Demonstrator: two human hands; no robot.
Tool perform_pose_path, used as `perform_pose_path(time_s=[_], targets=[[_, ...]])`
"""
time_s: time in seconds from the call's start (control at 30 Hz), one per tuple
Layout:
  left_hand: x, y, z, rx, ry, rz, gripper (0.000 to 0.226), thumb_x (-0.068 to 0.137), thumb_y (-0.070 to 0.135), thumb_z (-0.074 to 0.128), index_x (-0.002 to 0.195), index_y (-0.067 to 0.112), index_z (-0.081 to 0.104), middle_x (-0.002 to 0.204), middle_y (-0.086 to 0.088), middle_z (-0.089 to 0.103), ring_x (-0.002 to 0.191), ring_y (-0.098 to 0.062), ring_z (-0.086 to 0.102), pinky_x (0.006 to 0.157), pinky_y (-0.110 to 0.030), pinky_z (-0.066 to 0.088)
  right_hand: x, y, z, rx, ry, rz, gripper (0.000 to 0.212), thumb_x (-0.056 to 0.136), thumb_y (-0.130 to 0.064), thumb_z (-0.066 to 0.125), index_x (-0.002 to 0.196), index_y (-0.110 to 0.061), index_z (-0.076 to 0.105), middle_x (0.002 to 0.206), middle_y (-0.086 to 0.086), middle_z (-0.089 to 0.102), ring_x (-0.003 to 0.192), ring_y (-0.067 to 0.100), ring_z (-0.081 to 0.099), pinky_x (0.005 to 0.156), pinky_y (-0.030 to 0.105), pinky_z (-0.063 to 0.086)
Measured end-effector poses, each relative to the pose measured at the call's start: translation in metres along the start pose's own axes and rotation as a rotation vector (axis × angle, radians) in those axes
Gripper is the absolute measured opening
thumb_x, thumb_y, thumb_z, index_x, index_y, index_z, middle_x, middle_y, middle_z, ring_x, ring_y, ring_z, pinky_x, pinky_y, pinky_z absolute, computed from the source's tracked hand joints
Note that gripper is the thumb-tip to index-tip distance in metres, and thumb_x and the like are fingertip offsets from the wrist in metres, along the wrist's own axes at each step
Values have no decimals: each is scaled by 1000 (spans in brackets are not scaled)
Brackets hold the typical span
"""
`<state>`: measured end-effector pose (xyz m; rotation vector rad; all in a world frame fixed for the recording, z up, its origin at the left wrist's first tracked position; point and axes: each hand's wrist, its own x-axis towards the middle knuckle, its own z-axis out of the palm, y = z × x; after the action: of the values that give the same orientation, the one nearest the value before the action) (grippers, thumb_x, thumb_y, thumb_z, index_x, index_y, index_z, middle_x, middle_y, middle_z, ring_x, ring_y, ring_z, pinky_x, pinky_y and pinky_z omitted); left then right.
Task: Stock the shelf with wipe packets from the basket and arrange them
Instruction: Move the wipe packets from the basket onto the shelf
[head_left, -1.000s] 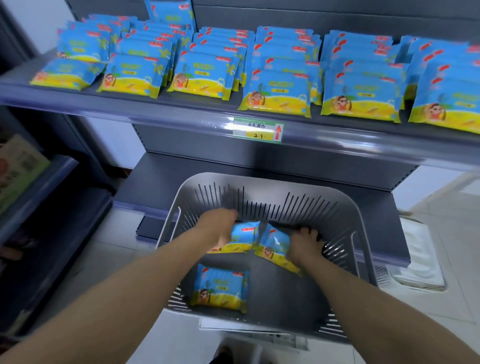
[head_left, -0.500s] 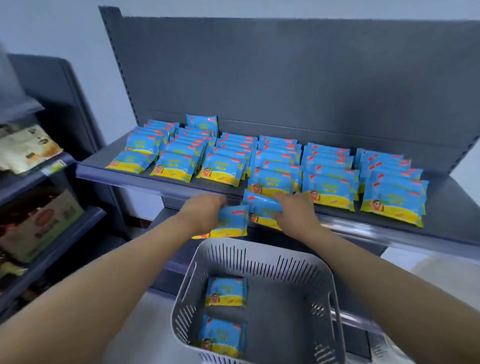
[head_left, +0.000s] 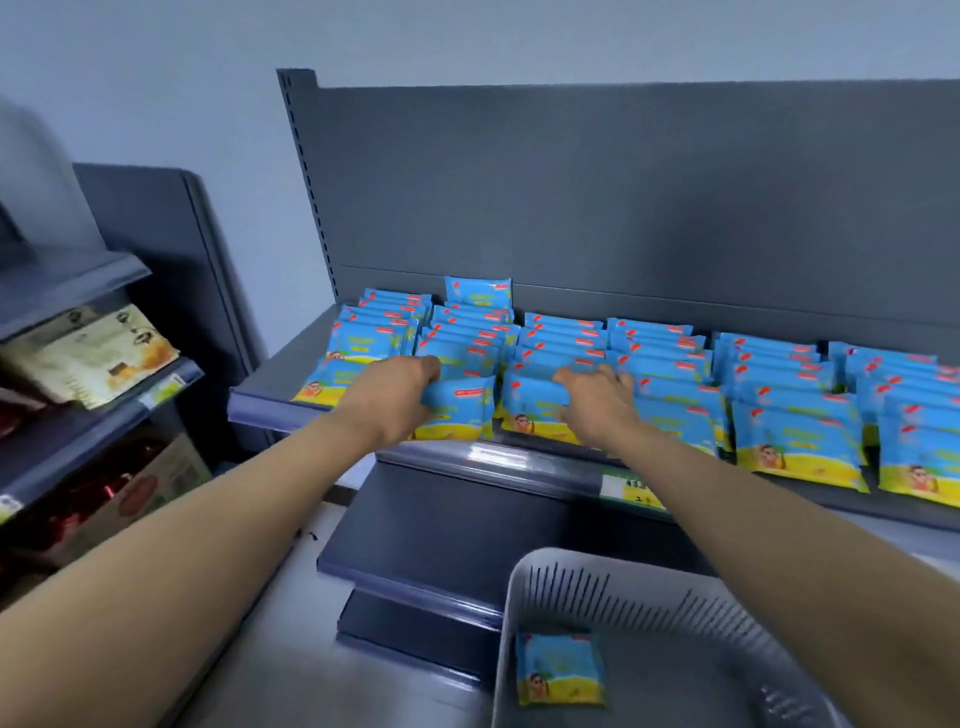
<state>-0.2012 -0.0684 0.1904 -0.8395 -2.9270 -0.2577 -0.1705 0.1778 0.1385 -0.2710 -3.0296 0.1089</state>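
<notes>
Blue and yellow wipe packets lie in several overlapping rows (head_left: 649, 364) on the grey shelf (head_left: 519, 460). My left hand (head_left: 389, 397) grips one packet (head_left: 460, 410) at the front of the second row. My right hand (head_left: 597, 402) holds another packet (head_left: 535, 410) at the front of the third row, fingers over its top edge. Both packets sit down on the shelf near its front lip. The grey slotted basket (head_left: 623, 582) stands below at the lower right, with one packet (head_left: 560, 670) visible inside it.
One packet (head_left: 478, 292) stands upright against the shelf's back panel. A yellow price tag (head_left: 631, 488) sits on the shelf's front rail. Lower shelf levels (head_left: 415, 561) jut out under my arms. A neighbouring rack (head_left: 88, 358) at the left holds boxed goods.
Both hands lifted a packet each out of the basket, carried them up and forward, and now set them at the front of two rows on the shelf. The view rose with them.
</notes>
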Motion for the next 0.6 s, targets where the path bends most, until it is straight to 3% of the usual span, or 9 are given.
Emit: perform_pose_path(time_s=[0.2,0.37,0.6], targets=[[44,-62,5,-56,-23,26,20,77,15,64,90,19,49,94,-9,62,81,-28,52,63,-30,37,35,-17,21,-103,-23,127,64,80,-42,66,134,-21,39,133,11,47,126,33,35,101,46,30],[66,-80,20,-74,-34,58,23,77,18,68,89,19,48,86,-2,56,77,-25,50,62,-28,34,53,-20,27,-220,94,192,60,83,-30,63,134,-15,34,135,13,39,126,35,33,102,48,30],[87,-88,30,-136,-68,118,24,75,15,70,84,20,48,84,0,55,75,-23,51,61,-28,37,65,-31,31,-263,130,229,57,82,-16,62,131,-12,34,137,14,37,130,37,29,106,49,25]])
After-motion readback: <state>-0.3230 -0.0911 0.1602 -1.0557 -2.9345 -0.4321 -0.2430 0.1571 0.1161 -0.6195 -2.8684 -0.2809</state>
